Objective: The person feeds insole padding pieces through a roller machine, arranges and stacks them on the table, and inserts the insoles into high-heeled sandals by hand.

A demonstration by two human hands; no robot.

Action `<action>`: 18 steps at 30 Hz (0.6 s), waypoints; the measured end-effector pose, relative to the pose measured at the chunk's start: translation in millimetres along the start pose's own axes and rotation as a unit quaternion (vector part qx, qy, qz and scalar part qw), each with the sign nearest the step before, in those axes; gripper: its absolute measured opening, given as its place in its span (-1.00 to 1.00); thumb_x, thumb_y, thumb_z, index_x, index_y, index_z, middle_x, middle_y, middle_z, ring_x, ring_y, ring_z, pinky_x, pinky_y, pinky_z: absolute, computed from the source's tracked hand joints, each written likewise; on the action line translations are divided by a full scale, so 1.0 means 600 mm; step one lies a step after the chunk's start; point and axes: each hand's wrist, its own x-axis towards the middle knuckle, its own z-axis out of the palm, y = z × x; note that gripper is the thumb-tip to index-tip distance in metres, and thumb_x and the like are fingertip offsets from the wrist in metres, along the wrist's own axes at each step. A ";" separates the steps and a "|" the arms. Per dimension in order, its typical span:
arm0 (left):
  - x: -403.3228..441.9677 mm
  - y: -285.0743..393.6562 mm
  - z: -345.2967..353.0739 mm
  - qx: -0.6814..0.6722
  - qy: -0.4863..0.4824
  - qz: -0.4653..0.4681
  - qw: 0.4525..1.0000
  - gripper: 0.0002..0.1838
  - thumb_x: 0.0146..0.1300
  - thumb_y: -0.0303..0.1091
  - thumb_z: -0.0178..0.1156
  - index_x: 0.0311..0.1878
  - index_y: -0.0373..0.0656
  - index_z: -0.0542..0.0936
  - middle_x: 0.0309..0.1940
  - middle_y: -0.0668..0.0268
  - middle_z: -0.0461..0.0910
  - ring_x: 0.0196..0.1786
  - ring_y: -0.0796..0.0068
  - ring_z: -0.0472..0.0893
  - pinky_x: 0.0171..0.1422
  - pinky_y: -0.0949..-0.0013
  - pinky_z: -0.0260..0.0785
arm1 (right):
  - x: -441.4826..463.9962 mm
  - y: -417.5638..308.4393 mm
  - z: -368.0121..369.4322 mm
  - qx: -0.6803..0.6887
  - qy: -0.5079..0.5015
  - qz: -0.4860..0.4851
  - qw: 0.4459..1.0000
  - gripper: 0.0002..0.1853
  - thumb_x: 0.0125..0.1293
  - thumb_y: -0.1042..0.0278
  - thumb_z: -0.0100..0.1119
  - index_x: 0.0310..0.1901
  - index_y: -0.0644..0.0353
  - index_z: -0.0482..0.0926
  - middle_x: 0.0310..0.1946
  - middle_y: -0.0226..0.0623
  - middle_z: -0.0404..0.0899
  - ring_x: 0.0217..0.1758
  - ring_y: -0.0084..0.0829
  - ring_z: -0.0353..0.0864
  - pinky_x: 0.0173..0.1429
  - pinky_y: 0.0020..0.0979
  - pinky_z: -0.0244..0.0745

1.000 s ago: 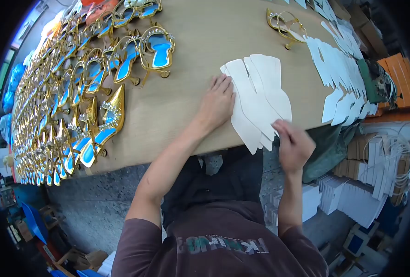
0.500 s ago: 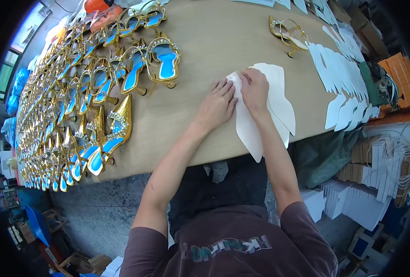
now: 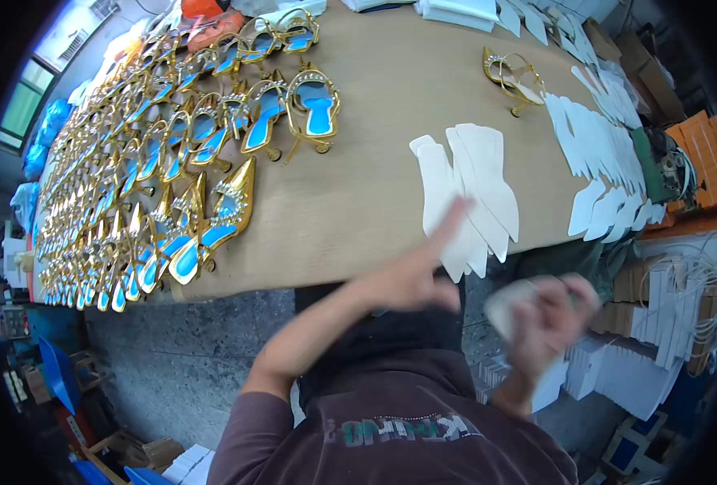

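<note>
Insoles [image 3: 487, 184] are fanned near the edge of the table [image 3: 358, 210]. A blurred white piece [image 3: 507, 313] is held in the curled right hand [image 3: 554, 314]; the left hand [image 3: 413, 276] is loosely spread, apparently empty. Single-piece handling seems underway; a steady grip is called for next.

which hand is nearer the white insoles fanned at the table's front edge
Left: the left hand has an outstretched finger across the white insoles in view, contact unclear. The right hand is apart, to their lower right, holding a blurred pale piece.
</note>
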 end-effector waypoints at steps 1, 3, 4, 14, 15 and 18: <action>-0.023 0.043 0.023 -0.034 -0.016 0.009 0.999 -0.16 0.42 -0.12 0.21 0.60 -0.23 0.03 0.61 -0.03 -0.01 0.67 0.11 -0.06 0.65 0.11 -0.03 | 0.026 0.009 0.036 0.091 -0.160 -0.043 0.982 -0.50 0.09 0.40 0.42 0.05 0.14 0.41 0.06 -0.29 0.35 -0.11 -0.42 0.42 -0.02 -0.43 0.37; -0.058 0.089 0.052 -0.097 0.098 -0.096 0.986 -0.30 0.54 -0.22 0.05 0.59 -0.24 0.03 0.53 -0.02 0.21 0.59 0.10 0.17 0.59 0.19 0.10 | 0.029 0.001 0.075 0.151 -0.359 -0.034 0.921 -0.50 0.00 0.49 0.44 -0.06 0.13 0.34 0.10 -0.24 0.36 -0.10 -0.27 0.46 -0.03 -0.31 0.44; -0.070 0.101 0.063 -0.088 0.102 -0.100 0.986 -0.30 0.54 -0.22 0.05 0.59 -0.24 0.03 0.53 -0.02 0.21 0.59 0.10 0.17 0.59 0.19 0.10 | 0.026 -0.006 0.074 0.160 -0.361 -0.036 0.918 -0.50 0.00 0.49 0.44 -0.06 0.13 0.34 0.10 -0.24 0.36 -0.10 -0.27 0.46 -0.03 -0.31 0.44; -0.017 0.129 0.098 -0.095 0.345 -0.110 0.927 -0.41 0.62 -0.18 -0.17 0.56 -0.26 0.04 0.10 0.02 0.53 0.05 0.31 0.53 0.27 0.33 0.35 | -0.009 0.040 0.014 -0.102 -0.206 -0.225 0.947 -0.68 -0.08 0.47 0.36 -0.28 0.17 0.43 -0.09 -0.10 0.51 -0.19 -0.26 0.49 -0.08 -0.31 0.43; 0.019 0.102 0.087 -0.078 0.477 -0.024 0.875 -0.36 0.61 -0.11 -0.13 0.58 -0.23 0.02 0.05 0.06 0.56 0.05 0.34 0.53 0.24 0.36 0.34 | -0.017 0.059 -0.005 -0.088 -0.251 -0.208 0.941 -0.68 -0.05 0.46 0.33 -0.25 0.17 0.43 -0.12 -0.12 0.52 -0.18 -0.31 0.48 -0.08 -0.35 0.41; 0.076 -0.007 -0.093 0.175 0.587 -0.142 0.778 -0.22 0.47 -0.09 0.18 0.60 -0.16 0.09 0.21 0.05 0.41 0.09 0.27 0.51 0.22 0.26 0.38 | -0.056 0.138 -0.041 0.294 -0.205 0.176 0.917 -0.65 0.02 0.46 0.25 -0.11 0.21 0.47 -0.11 -0.16 0.56 -0.19 -0.39 0.48 -0.04 -0.41 0.39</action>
